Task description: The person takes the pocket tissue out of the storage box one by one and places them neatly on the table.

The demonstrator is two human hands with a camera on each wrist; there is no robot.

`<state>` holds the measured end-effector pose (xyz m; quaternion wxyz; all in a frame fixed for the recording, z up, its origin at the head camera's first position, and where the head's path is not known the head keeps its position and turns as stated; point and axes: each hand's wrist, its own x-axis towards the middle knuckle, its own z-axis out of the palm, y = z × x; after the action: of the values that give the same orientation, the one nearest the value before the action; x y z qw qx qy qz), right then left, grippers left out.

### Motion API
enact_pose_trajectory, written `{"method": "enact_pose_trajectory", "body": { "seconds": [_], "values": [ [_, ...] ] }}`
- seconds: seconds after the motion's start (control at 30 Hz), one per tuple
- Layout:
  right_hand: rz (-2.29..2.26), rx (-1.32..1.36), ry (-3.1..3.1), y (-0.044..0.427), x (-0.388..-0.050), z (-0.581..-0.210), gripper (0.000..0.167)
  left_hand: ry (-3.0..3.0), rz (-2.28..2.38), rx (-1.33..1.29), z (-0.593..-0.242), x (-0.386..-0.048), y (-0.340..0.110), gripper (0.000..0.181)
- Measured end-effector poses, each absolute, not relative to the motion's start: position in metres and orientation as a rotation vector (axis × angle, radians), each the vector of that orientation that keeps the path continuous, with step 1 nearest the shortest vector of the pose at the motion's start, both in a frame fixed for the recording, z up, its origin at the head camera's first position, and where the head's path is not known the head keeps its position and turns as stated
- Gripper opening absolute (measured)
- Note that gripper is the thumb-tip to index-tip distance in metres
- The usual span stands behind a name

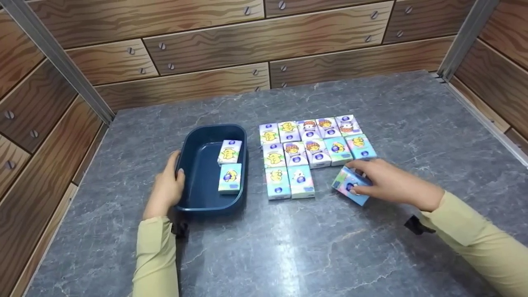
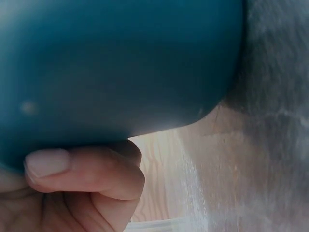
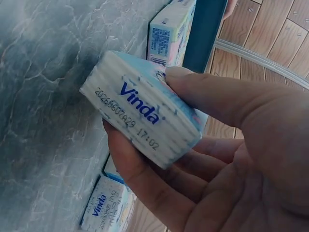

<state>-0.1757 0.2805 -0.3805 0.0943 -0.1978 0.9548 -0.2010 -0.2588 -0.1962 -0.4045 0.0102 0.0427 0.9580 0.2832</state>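
My right hand (image 1: 385, 181) pinches a blue tissue pack (image 1: 350, 185) between thumb and fingers, at the near right of the laid-out packs. In the right wrist view the held tissue pack (image 3: 142, 111) shows its white end, printed "Vinda". At the left, my left hand (image 1: 167, 185) grips the side of a dark blue plastic basin (image 1: 198, 209), its thumb over the rim. Only the basin's outer wall (image 2: 120, 72) and some fingers (image 2: 91, 174) appear in the left wrist view. Two tissue packs, one purple-white (image 1: 230, 152) and one blue (image 1: 229, 178), lie inside along the basin's right wall.
Several tissue packs (image 1: 295, 154) lie in close rows right of the basin, with two blue ones (image 1: 301, 181) in the nearest row. The grey marbled tabletop (image 1: 264, 247) is bounded by wood-patterned panels (image 1: 214, 53) at the back and sides.
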Motion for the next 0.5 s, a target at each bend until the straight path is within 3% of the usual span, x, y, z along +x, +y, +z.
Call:
{"method": "enact_pose_trajectory", "body": {
  "seconds": [0.5],
  "values": [
    [-0.642,-0.595,2.821,0.29,-0.169,-0.386,0.068,3.008,0.883,0.137,-0.405,-0.259,-0.196,0.053]
  ]
}}
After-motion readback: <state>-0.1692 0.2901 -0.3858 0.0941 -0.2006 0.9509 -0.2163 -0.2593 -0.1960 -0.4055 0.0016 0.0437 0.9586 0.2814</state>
